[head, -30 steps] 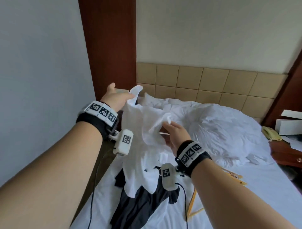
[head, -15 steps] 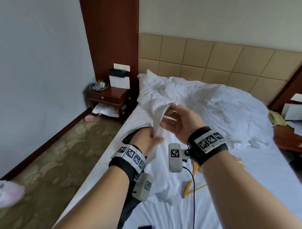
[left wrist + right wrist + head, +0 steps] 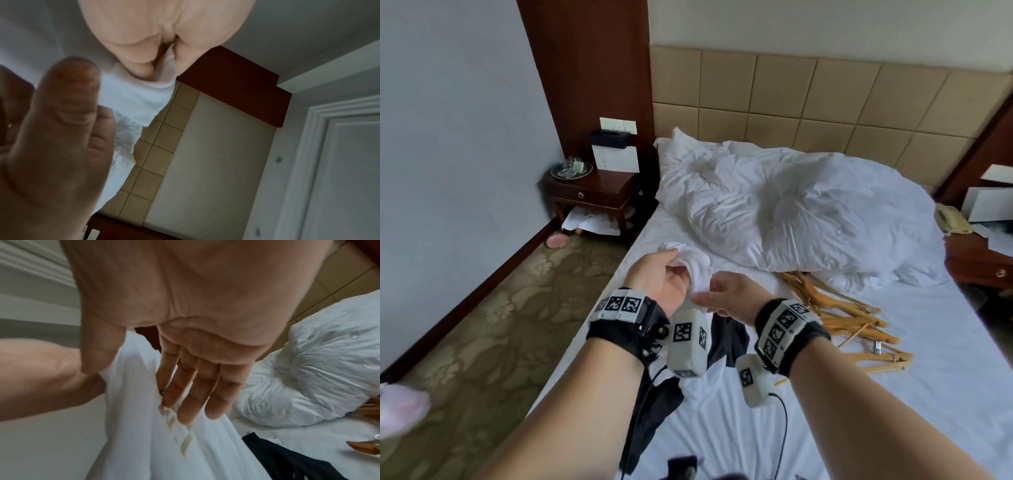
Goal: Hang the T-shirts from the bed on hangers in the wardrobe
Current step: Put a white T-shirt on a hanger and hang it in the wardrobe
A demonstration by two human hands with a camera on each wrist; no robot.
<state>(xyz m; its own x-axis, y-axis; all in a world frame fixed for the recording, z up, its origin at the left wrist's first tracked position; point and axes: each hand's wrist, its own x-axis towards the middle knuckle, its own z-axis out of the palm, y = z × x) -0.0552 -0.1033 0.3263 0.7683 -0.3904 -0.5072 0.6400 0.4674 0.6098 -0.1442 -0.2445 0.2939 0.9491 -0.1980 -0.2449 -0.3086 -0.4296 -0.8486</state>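
Item: crumpled white cotton T-shirt (image 3: 697, 265) — lowered since a second ago from face height, now bunched above the bed's edge. Left hand (image 3: 664, 279) clenches its upper folds; right hand (image 3: 732, 298), fingers extended, pinches cloth just below. Pale wooden hangers (image 3: 849, 315) lie right of the grip — likely needed next.
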